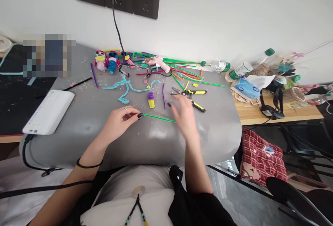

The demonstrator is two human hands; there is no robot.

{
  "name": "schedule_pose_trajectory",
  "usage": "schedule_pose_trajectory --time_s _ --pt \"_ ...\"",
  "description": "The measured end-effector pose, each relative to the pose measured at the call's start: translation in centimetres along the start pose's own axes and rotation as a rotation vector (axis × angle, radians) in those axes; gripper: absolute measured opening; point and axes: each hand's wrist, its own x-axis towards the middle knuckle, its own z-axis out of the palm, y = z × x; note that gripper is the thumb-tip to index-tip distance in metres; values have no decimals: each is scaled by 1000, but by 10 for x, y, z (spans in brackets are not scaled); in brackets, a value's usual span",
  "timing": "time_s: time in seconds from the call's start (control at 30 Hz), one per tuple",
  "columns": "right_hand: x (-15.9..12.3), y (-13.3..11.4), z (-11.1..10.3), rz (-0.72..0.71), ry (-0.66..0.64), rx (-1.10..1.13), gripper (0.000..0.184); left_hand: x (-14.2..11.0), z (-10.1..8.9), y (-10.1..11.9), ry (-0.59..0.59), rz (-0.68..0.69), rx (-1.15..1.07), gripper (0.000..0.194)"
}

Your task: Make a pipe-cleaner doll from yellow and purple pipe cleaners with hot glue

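Observation:
A green pipe cleaner [159, 117] is pinched at its left end between the thumb and fingers of my left hand [123, 122]. Its other end reaches toward my right hand [185, 116], whose thumb and fingers are apart with nothing held between them. The right fingers are close to the yellow-and-black pliers [199, 92], which lie with handles spread; whether they touch is unclear. Between my hands and the wall sit a small purple-and-yellow coil [151, 100], a purple pipe cleaner piece [163, 95] and a branching light-blue pipe cleaner shape [127, 84].
Behind lie a pink glue gun [157, 61], green pipe cleaners [179, 61] and several small dolls [112, 61]. A white box [49, 111] with a cable stands left. To the right are a tissue pack [248, 87], plastic bottles [239, 70] and a black strap [272, 102].

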Motion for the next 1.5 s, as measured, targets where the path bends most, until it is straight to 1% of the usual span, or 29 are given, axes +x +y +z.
schedule_pose_trajectory --time_s 0.07,0.13,0.17,0.2,0.23,0.27,0.33,0.4,0.5,0.63,0.77,0.83,0.9,0.97,1.0,1.03,1.07,1.1,1.17,1.2,1.23,1.27,1.37,1.43,1.5 --pt "12 39 -24 89 -83 -252 55 -2 -1 -3 -23 -44 -31 48" --pt "25 76 -48 177 -305 -448 77 -2 -4 -5 -48 -79 -57 50" --pt "31 91 -59 184 -431 -504 83 -3 -5 -6 -56 -87 -57 51" --pt "38 103 -67 150 -540 -540 86 -3 -6 -7 -59 -89 -47 50" --pt "44 112 -74 105 -603 -586 88 -3 -8 -8 -56 -87 -32 50" --pt "50 118 -79 79 -632 -643 92 -3 -9 -8 -48 -85 -17 48" --pt "61 121 -84 35 -681 -727 96 -3 -11 -9 -29 -87 1 45" --pt "68 117 -82 -25 -708 -791 96 -3 -11 -8 -14 -104 -11 44" --pt "71 106 -73 -98 -666 -900 84 -4 -10 -6 -6 -145 -70 45" --pt "67 96 -65 -91 -603 -961 69 -5 -10 -4 -16 -189 -148 44" --pt "59 89 -69 -23 -479 -923 54 -5 -12 -6 -11 -217 -237 45" --pt "53 84 -74 24 -391 -860 50 -6 -12 -6 -13 -229 -285 46" --pt "44 77 -84 79 -281 -742 49 -7 -12 -5 0 -242 -340 46" --pt "30 67 -95 157 -154 -511 48 -8 -12 -3 30 -248 -401 47" --pt "20 61 -101 202 -97 -351 48 -9 -11 -2 49 -246 -433 47" --pt "8 54 -105 240 -72 -168 45 -10 -10 -2 69 -243 -464 47" --pt "-4 46 -106 260 -83 32 41 -10 -9 -1 89 -237 -494 47" --pt "-18 38 -105 264 -135 250 40 -11 -8 -1 111 -232 -525 48" --pt "-47 21 -94 268 -258 673 44 -12 -5 0 156 -228 -584 49" --pt "-60 13 -83 285 -329 825 45 -12 -3 1 179 -229 -613 50" --pt "-71 4 -71 315 -408 910 45 -12 -2 2 201 -232 -642 50" --pt "-81 -4 -58 338 -477 950 44 -13 -1 3 220 -237 -671 50" --pt "-97 -25 -23 371 -613 1064 42 -15 0 7 264 -251 -758 50" --pt "-100 -34 -10 354 -637 1099 44 -16 -1 10 278 -260 -812 49" --pt "-97 -38 -7 341 -613 1049 46 -17 -2 10 285 -268 -854 47"
